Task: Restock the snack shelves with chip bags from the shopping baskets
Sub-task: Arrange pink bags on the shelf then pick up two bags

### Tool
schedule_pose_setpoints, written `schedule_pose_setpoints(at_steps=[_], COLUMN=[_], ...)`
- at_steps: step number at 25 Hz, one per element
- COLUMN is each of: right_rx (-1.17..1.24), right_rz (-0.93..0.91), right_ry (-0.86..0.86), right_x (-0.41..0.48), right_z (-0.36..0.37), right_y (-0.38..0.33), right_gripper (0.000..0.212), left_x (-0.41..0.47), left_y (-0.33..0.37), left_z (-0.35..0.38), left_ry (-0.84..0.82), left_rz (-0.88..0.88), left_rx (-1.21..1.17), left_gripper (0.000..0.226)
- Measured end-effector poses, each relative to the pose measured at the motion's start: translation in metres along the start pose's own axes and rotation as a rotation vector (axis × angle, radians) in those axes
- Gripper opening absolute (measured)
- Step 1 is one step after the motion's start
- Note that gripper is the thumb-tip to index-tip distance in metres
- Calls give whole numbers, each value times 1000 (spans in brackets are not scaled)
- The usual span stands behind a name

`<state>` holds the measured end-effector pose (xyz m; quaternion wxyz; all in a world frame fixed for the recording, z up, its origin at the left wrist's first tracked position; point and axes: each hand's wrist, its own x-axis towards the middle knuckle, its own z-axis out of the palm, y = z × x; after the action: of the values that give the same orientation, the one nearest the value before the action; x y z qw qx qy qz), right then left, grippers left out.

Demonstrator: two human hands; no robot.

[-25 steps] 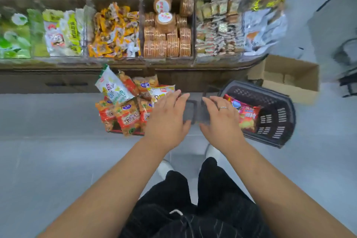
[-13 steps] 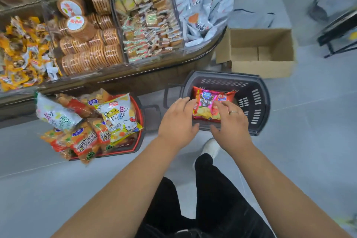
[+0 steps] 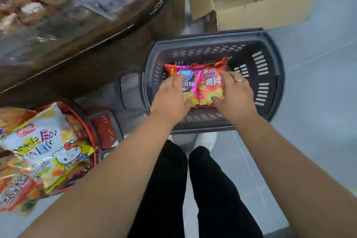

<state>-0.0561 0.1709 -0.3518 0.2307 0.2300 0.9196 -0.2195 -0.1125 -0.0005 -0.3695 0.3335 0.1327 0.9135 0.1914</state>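
A dark grey shopping basket stands on the floor in front of me. Inside it lie a pink-and-black chip bag and, to its right, an orange-red chip bag, side by side. My left hand is on the pink bag, fingers over its left edge and thumb at its lower part. My right hand, with a ring, holds the orange-red bag, thumb at its lower edge. A red basket at the lower left is heaped with snack bags, a Hello Kitty bag on top.
The snack shelf with clear bins runs across the upper left, its brown base close to the grey basket. An open cardboard box sits on the floor behind the basket. Grey floor lies to the right. My legs and shoes are below.
The view has swung right and down onto the grey basket. Both hands have gone from the basket's near edge into it and closed on the two chip bags.
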Motion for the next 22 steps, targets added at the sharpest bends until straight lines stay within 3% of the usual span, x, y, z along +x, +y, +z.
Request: schedule_pose_setpoints(at_steps=[3,10,16,20,22], right_rx=[43,340,640,781,845], right_rz=[62,348,537,549,548], right_ry=[-49,-119,-211,-300,-287], right_x=[42,125,176,182,177], right_z=[61,149,174,177,173], right_y=[30,85,111,122,123], right_gripper=[81,106,93,105,90], left_x=[55,146,173,171,163], left_y=[-30,-84,-110,-108,-102], left_z=[58,146,168,162,154], left_ry=[-26,7,30,4,-32], left_rz=[-56,-489,-668,-679,-662], left_rx=[-53,-448,-693,-738,-799], left_gripper=[81,103,66,51,35])
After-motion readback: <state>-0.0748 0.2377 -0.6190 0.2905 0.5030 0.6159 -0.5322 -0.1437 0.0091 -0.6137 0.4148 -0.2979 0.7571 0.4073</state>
